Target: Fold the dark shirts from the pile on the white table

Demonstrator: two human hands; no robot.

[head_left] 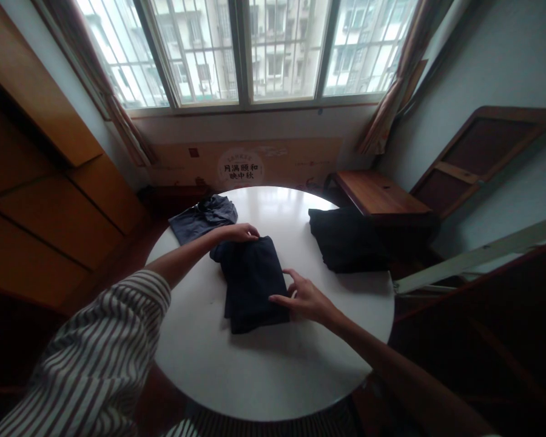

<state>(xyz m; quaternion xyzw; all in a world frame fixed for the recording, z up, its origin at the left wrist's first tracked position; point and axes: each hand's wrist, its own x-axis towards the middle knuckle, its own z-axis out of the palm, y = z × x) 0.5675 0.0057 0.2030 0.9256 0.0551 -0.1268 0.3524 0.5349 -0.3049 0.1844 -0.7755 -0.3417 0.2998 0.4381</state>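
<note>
A dark navy folded garment (257, 285) lies in a rough rectangle on the white round table (195, 340). My left hand (243, 232) reaches across to its far edge, with the fingers closed on the cloth there. At the garment's right edge is my right hand (307, 297). Its thumb rests over the cloth, and the index finger is stretched out apart from the thumb. Whether the garment is trousers or a top I cannot tell.
A crumpled grey-blue garment (202, 217) lies at the table's far left. Black folded cloth (346, 240) sits at the right edge. Beyond the table stand a wooden stool or low table (380, 191) and a barred window (282, 48). Wooden cabinets (64, 224) line the left.
</note>
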